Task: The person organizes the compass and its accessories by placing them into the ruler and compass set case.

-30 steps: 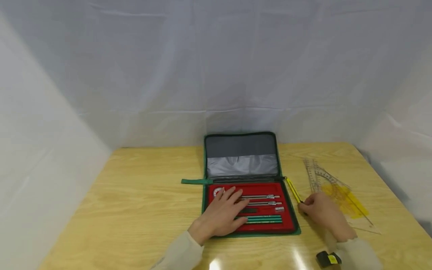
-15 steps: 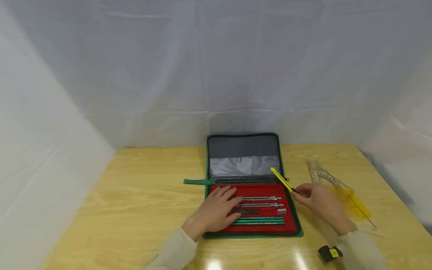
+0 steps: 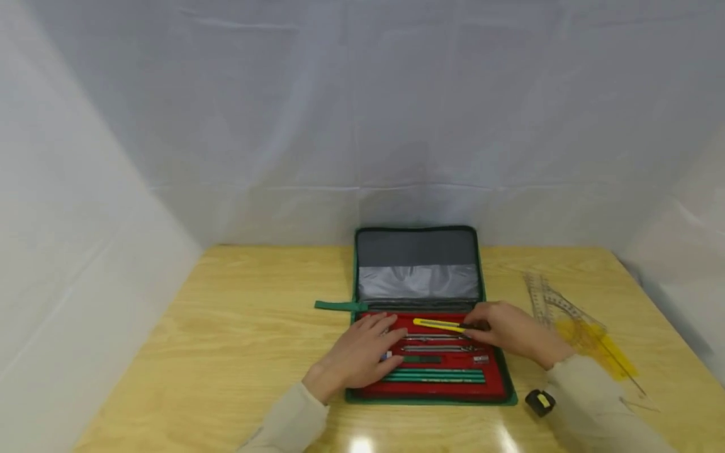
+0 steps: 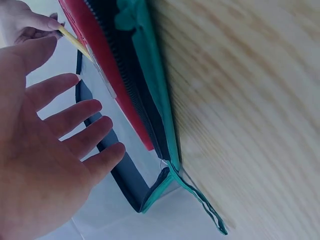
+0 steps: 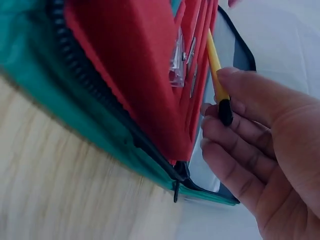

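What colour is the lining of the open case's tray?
Red; clearest in the head view.

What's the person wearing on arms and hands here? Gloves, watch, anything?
Both hands are bare: left hand, right hand. No gloves or rings show. Each arm has a long, light beige sleeve down to the wrist: left sleeve, right sleeve. No watch or markings are visible.

One case (image 3: 419, 261), two hands (image 3: 354, 355), one cutter (image 3: 438, 324)
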`<state>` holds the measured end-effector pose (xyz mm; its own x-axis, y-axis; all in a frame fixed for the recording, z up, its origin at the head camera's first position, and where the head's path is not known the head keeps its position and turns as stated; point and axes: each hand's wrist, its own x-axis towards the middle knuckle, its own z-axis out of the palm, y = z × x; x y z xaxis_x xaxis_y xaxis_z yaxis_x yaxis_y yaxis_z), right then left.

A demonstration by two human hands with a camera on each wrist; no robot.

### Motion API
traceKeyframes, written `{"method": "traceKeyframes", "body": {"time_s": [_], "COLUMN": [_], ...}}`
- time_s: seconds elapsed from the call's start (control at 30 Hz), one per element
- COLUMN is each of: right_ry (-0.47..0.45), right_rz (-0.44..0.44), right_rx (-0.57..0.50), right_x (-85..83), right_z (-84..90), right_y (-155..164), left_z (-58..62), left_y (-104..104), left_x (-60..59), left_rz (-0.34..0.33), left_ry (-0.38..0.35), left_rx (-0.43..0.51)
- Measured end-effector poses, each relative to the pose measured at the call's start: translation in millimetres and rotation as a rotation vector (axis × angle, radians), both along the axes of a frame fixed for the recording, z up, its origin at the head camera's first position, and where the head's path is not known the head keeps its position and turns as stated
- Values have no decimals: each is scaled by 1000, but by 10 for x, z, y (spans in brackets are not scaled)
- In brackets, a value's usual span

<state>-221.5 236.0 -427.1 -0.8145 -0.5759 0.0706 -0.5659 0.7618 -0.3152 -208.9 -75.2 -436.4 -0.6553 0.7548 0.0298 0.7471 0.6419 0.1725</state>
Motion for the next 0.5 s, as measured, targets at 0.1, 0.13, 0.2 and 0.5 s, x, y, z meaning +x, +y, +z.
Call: {"method": "traceKeyframes", "body": {"time_s": [0.1,0.13,0.2,0.5], "right_ry": [17,28,56,204], "right_rz": [-10,-14,-44,-197], "right_rx": [11,12,18,-22], "right_x": [-38,-48,-66,120], "right_z": [-33,-50,-95,-163], "right_y": [-4,-1,9,55], "left_z": [-6,-7,-12,-9], "left_y": [23,28,40,141], "left_x": [3,4,4,-2], "left_rz": [0,1,3,-36], "left_ry": [3,4,4,28], "left_rx": [-10,-11,-7,1]}}
